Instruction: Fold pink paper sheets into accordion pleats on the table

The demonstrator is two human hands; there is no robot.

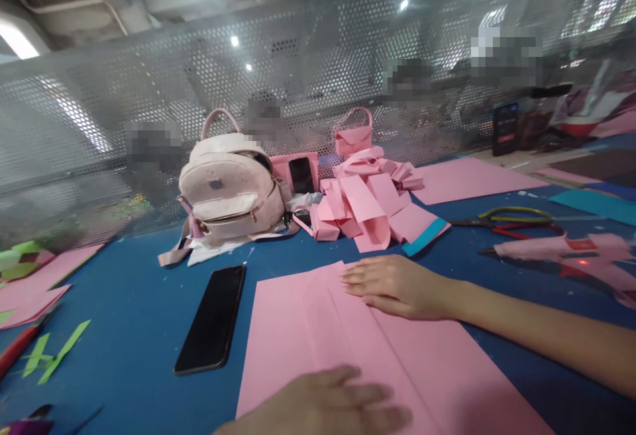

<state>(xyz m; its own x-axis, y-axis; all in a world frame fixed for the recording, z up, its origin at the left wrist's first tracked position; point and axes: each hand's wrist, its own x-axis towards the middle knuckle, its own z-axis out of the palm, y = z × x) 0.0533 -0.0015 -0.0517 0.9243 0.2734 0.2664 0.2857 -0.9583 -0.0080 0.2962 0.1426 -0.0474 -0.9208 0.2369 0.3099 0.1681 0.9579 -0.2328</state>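
Note:
A large sheet of pink paper (283, 329) lies on the blue table in front of me, with a folded strip (348, 316) running lengthwise over it. My right hand (392, 286) rests flat near the far end of that strip, fingers stretched out and pointing left. Closer to me, my left hand (332, 405) is over the lower part of the paper, fingers spread and slightly blurred. Whether it touches the paper I cannot tell. Neither hand grips anything.
Left of the paper lies a black phone (211, 319). Behind stand a pale pink backpack (228, 187) and a pile of folded pink paper pieces (365, 206). Scissors (511, 220) and a pink glue gun (561, 249) lie at right. A perforated metal panel (308, 64) closes the far side.

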